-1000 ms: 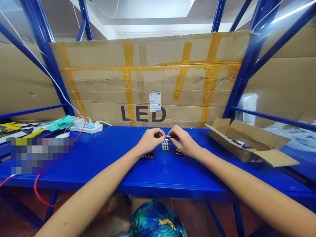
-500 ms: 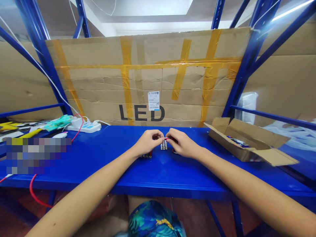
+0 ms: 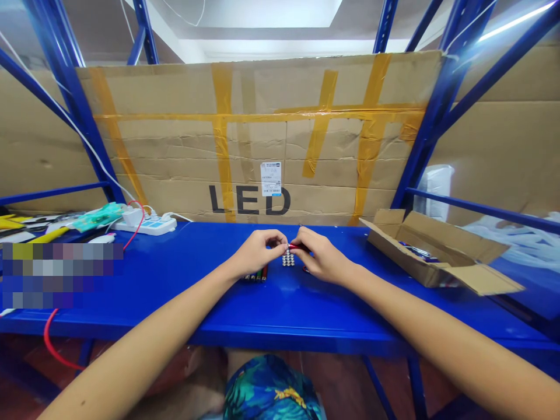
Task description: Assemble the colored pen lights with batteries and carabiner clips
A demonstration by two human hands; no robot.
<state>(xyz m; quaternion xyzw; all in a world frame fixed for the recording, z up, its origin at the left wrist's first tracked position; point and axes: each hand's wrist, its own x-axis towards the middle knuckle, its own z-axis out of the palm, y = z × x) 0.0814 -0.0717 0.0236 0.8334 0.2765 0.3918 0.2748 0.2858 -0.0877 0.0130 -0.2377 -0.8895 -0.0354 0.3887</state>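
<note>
My left hand (image 3: 261,252) is closed in a pinch at the middle of the blue table, its fingertips at a tiny pale piece too small to name. Facing it, my right hand (image 3: 320,252) grips a slim red tube (image 3: 294,247), whose end meets the left fingertips. Just below the fingertips, small silvery round pieces (image 3: 288,261) sit in neat rows on the table. Beside my left wrist lies a row of slim coloured tubes (image 3: 262,273), black, green and red, with gold-looking ends, partly hidden by the wrist. Under my right hand shows part of a dark-and-red item (image 3: 306,269).
On the right stands an open cardboard box (image 3: 411,262) with small items inside. A white power strip (image 3: 146,224) and cluttered tools lie at the left. A large taped cardboard sheet (image 3: 184,157) marked LED rises behind the blue table (image 3: 280,315).
My hands stay together above the silvery pieces, with little shift. More of the red tube and of the coloured row shows now. The whole view has slid slightly.
</note>
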